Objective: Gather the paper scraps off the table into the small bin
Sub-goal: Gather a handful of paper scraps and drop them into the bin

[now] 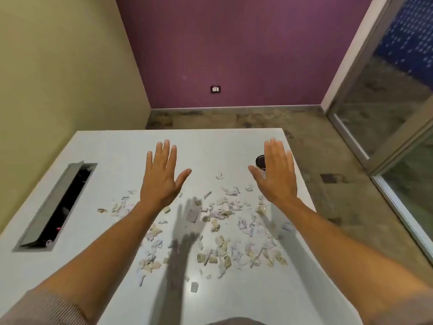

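Note:
Several torn paper scraps (220, 233), white, beige and pale purple, lie scattered over the middle of the white table (112, 146). My left hand (161, 177) hovers flat above the scraps' far left part, fingers spread, holding nothing. My right hand (277, 172) hovers palm down at the far right, fingers together and empty. The small bin (260, 163), a dark round container with a white wall, stands near the table's right edge and is mostly hidden behind my right hand.
An open cable hatch (58, 207) with a raised grey lid is set into the table at the left. The table's right edge (302, 184) drops to a mottled floor. A glass door frame (386, 160) stands at the right.

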### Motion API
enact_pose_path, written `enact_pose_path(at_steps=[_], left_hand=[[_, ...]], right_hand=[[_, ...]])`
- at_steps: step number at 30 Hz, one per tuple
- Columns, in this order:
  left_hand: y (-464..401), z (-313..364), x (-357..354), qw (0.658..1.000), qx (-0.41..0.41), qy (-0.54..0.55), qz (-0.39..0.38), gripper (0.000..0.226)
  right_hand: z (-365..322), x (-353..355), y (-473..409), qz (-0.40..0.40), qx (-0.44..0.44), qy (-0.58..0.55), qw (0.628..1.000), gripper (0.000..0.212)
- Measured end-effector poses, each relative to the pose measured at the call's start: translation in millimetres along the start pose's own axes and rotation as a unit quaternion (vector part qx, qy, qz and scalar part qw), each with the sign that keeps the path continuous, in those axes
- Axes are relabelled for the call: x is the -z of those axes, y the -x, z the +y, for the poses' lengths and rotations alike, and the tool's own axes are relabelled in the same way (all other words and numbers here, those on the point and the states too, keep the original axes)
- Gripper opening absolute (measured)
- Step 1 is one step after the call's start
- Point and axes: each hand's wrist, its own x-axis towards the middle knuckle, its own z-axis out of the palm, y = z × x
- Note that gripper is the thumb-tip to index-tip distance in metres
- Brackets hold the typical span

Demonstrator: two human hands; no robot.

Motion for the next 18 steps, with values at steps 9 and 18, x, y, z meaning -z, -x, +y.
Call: enact_pose_path(at_steps=[9,18], left_hand=[[65,-5,-80,0.99,-0.006,-0.005,-0.138,0.085],[127,6,-137,0.964,0.006,0.049,-0.261,0.083]], right_hand=[[14,-59,99,-0.15,-0.028,0.023,0.988,0.076],[26,-92,181,-0.28,-0.071,0.023,0.957,0.078]])
